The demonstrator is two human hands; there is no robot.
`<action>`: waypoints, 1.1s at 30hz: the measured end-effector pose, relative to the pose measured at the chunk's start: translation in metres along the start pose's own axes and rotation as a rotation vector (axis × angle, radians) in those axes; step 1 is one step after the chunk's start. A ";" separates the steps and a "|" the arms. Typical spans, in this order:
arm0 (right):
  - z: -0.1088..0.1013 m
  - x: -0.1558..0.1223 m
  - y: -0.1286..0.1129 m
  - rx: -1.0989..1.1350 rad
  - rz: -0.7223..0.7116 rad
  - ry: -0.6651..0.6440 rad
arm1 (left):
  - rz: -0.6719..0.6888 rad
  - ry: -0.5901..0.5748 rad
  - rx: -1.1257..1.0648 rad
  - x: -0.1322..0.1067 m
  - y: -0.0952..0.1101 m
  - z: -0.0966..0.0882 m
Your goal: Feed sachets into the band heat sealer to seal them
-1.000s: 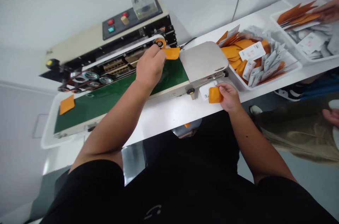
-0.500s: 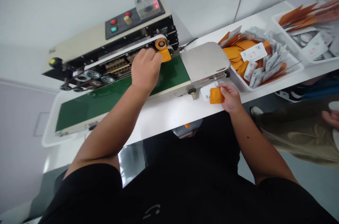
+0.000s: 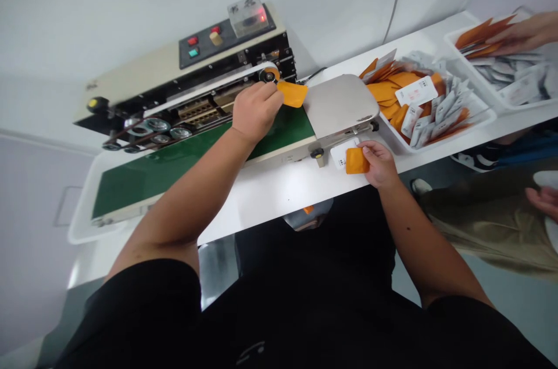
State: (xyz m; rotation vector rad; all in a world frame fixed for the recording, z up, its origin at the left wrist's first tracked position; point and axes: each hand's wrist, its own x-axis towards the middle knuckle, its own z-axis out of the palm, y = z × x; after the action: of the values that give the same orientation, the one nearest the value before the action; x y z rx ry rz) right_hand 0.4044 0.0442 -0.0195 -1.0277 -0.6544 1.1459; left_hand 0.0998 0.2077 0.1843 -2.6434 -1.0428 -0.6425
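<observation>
Pinched in my left hand (image 3: 258, 110) is an orange sachet (image 3: 293, 94), held above the green belt (image 3: 283, 128) near the feed end of a band sealing machine (image 3: 192, 87). The sachet's free end points right, towards the metal plate (image 3: 335, 103). My right hand (image 3: 380, 163) is closed on another orange sachet (image 3: 356, 161) in front of that plate. A white printed sachet (image 3: 339, 155) shows just behind and left of it; whether my fingers grip that one too is hard to tell.
A white bin (image 3: 473, 128) of orange and white sachets stands right of the plate. Beyond it, a co-worker's hand (image 3: 523, 35) reaches into a second bin (image 3: 525, 106). A white tray (image 3: 81, 218) lies under the machine's left end. Another person's trousers (image 3: 466, 212) show at the right.
My left hand has moved right with its orange sachet, away from the machine's rollers. My right hand has stayed almost still. The co-worker's hand has come further into view over the far bin.
</observation>
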 end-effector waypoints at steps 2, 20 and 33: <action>0.001 0.000 -0.001 -0.006 0.005 -0.004 | -0.018 -0.009 0.005 0.005 -0.003 0.002; -0.003 0.000 0.002 0.033 0.008 -0.016 | -0.100 0.004 0.176 -0.019 -0.009 -0.009; -0.005 0.002 0.006 0.010 -0.013 -0.012 | 0.170 -0.078 0.053 -0.108 0.129 -0.009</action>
State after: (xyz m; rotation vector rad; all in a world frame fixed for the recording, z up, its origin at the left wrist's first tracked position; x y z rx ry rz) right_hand 0.4065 0.0445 -0.0273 -1.0075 -0.6627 1.1440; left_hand 0.1157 0.0477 0.1349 -2.6929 -0.8299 -0.4727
